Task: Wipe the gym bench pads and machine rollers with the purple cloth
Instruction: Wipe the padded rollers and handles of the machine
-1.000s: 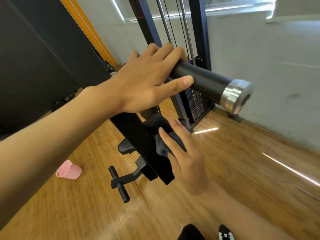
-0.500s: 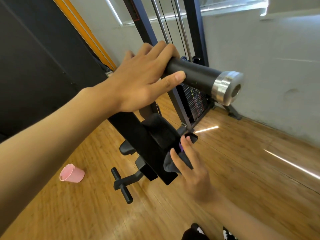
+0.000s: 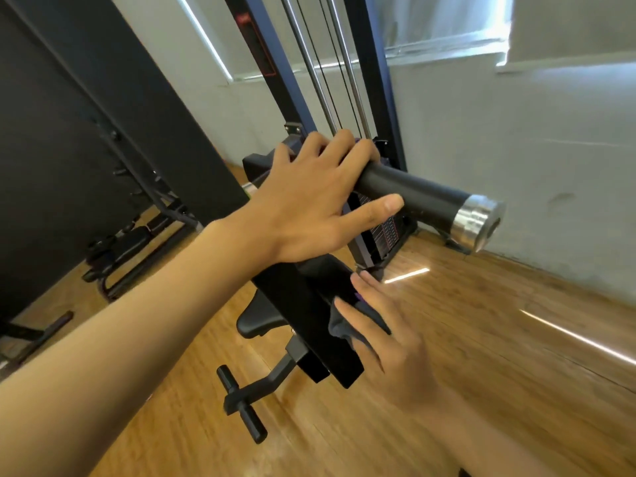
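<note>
Cloth [image 3: 344, 327], dark in this light with a speck of purple showing, is pressed against the right-hand edge of the black pad [image 3: 299, 304] by the right hand [image 3: 389, 339]. Its fingers are held straight and spread over the bunched fabric, and the thumb is hidden. The roller [image 3: 413, 196], a black cylinder ended by a steel cap [image 3: 478, 223], is gripped above the pad by the left hand [image 3: 309, 208], whose fingers are curled over the top while the thumb is laid along the near side. A red-outlined label [image 3: 256, 43] is carried on the dark upright [image 3: 292, 108] behind, but its writing cannot be read. Small markings are seen on the weight stack [image 3: 387, 232], too blurred to be made out. A black seat [image 3: 256, 323] is seen below the pad, above the wooden floor [image 3: 481, 339].
</note>
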A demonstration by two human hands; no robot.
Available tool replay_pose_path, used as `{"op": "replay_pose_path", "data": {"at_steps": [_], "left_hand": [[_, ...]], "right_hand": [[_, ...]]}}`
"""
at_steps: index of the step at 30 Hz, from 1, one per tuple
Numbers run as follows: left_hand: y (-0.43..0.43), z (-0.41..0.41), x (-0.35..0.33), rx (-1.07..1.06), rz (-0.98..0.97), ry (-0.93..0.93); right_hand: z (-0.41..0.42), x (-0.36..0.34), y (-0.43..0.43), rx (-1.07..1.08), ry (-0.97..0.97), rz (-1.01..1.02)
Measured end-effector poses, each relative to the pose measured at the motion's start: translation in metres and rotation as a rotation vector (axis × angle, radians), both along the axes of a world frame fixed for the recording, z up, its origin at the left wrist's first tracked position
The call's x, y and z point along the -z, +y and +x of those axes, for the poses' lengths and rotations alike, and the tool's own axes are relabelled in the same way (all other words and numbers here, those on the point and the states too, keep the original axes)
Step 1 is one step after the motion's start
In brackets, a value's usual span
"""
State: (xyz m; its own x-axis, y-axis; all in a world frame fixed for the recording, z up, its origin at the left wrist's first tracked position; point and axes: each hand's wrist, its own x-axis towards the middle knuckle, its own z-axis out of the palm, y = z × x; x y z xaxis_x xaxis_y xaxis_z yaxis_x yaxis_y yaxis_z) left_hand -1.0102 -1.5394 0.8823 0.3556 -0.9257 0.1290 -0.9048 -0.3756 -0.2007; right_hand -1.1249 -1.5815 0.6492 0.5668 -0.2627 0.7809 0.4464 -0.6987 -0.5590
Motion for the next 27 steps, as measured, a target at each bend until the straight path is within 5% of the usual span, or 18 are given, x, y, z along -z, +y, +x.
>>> {"op": "replay_pose_path", "data": {"at_steps": [4,8,14,19,27], "left_hand": [[0.002,0.015,-0.001,0.0,0.008,-0.03],[0.001,0.024,-0.005,-0.008,-0.004,-0.023],[-0.009,0.024,-0.004,-0.011,-0.02,0.032],[-0.003,0.013,0.0,-0.017,0.018,0.053],[0.002,0.036,-0.005,-0.179,0.074,-0.001]], "right_hand": [[0.036,-0.03,0.006,0.083,0.056,-0.022],[0.024,0.033,0.003,0.054,-0.016,-0.1],[0.051,-0.009,-0.006,0.062,-0.066,0.057],[-0.006,0.074,0.006,0.024,-0.017,0.044],[0.045,0.034,-0.007,-0.019,-0.005,0.066]]}}
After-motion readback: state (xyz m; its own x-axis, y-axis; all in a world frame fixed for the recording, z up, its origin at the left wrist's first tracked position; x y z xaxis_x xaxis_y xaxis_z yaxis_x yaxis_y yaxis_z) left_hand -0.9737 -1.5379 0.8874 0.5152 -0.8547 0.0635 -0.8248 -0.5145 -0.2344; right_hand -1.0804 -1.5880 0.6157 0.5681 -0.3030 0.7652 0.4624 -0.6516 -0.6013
